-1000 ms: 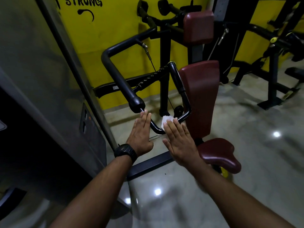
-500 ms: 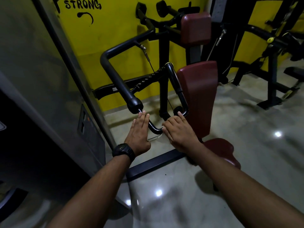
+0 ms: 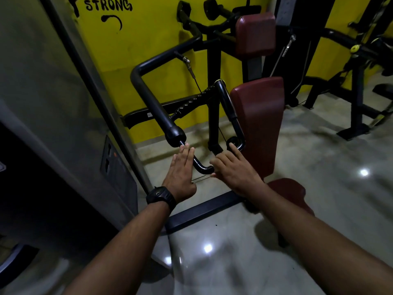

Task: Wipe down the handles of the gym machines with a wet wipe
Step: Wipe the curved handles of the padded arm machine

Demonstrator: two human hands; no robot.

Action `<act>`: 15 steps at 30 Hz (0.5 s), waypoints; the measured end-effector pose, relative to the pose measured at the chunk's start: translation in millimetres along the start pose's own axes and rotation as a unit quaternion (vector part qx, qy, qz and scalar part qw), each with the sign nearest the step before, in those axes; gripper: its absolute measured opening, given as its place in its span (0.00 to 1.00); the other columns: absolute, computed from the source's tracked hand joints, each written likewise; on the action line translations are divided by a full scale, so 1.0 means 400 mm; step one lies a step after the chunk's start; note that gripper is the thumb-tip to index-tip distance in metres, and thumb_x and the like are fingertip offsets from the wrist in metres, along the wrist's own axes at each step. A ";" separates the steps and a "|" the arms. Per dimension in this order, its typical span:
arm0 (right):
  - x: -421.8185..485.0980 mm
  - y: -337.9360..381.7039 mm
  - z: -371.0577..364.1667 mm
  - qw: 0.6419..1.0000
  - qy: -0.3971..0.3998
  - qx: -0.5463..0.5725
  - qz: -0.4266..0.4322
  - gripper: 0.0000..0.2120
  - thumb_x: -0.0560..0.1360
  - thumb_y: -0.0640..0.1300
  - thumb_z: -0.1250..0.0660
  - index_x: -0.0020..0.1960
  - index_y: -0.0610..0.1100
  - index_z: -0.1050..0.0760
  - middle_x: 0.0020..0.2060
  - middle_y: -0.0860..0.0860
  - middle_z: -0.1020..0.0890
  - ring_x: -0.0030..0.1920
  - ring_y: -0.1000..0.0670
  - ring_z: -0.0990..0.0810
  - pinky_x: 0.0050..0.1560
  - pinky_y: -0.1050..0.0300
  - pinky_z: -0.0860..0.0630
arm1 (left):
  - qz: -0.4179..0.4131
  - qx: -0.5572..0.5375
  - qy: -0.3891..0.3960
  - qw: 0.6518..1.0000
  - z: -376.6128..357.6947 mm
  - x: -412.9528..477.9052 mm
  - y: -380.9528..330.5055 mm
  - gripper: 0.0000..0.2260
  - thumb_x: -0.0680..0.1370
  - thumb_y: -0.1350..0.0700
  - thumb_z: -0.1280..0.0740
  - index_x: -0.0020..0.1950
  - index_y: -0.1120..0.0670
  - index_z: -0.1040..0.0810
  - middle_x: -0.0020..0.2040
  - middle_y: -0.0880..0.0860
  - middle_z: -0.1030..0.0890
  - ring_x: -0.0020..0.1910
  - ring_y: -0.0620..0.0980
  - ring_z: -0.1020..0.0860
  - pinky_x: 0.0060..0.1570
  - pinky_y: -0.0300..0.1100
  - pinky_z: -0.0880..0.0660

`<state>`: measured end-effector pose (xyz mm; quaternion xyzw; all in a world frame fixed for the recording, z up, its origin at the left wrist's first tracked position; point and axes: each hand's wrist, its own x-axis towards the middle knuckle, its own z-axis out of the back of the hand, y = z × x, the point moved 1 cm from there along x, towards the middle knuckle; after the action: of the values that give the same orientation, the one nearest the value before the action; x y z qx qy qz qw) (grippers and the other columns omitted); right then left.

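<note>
A black curved metal handle [image 3: 202,168] hangs low in front of the machine, below a thick foam-covered bar [image 3: 153,99]. My left hand [image 3: 180,171], with a black watch on the wrist, lies flat against the left side of the handle, fingers straight and holding nothing. My right hand [image 3: 236,171] is curled over the handle's right side, pressing down on it. The wet wipe is almost wholly hidden under that hand; only a pale sliver [image 3: 212,175] shows at the fingertips.
A maroon back pad [image 3: 259,124] and seat [image 3: 287,192] stand just right of the handle. A grey metal housing [image 3: 63,103] walls off the left. The machine's black base bar [image 3: 204,209] lies on the glossy floor. Another black machine [image 3: 357,81] stands at far right.
My right hand went from flat, with the white wipe showing at its fingertips, to curled over the handle, covering the wipe. My left hand stayed in place.
</note>
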<state>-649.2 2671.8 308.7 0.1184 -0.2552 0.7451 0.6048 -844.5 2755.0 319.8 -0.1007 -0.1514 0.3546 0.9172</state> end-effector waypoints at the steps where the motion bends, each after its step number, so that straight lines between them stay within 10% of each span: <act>1: -0.017 0.012 -0.007 0.999 -0.024 0.000 -0.028 0.19 0.82 0.56 0.46 0.62 0.44 0.26 0.55 0.46 0.22 0.60 0.44 0.24 0.76 0.43 0.43 | -0.001 -0.006 -0.003 1.000 0.000 -0.001 0.000 0.49 0.67 0.64 0.33 0.82 0.56 0.57 0.82 0.52 0.61 0.80 0.48 0.65 0.79 0.47 0.60; 7: -0.073 0.073 -0.029 0.986 -0.065 0.061 -0.139 0.24 0.86 0.50 0.50 0.77 0.40 0.36 0.76 0.42 0.34 0.78 0.42 0.40 0.77 0.43 0.42 | -0.009 -0.009 -0.014 1.000 -0.006 -0.001 0.002 0.49 0.66 0.64 0.34 0.82 0.56 0.57 0.82 0.52 0.61 0.78 0.45 0.68 0.76 0.42 0.66; 15: -0.024 0.043 0.005 0.976 -0.021 0.072 -0.205 0.25 0.85 0.53 0.52 0.76 0.42 0.33 0.74 0.44 0.31 0.78 0.45 0.40 0.79 0.48 0.48 | 0.007 -0.067 -0.047 0.997 -0.028 -0.007 -0.020 0.48 0.64 0.64 0.35 0.82 0.58 0.54 0.81 0.51 0.60 0.80 0.46 0.65 0.78 0.45 0.61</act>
<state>-663.8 2660.3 301.6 0.2274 -0.1842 0.6185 0.7292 -837.6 2746.2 311.1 -0.1464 -0.2168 0.3547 0.8976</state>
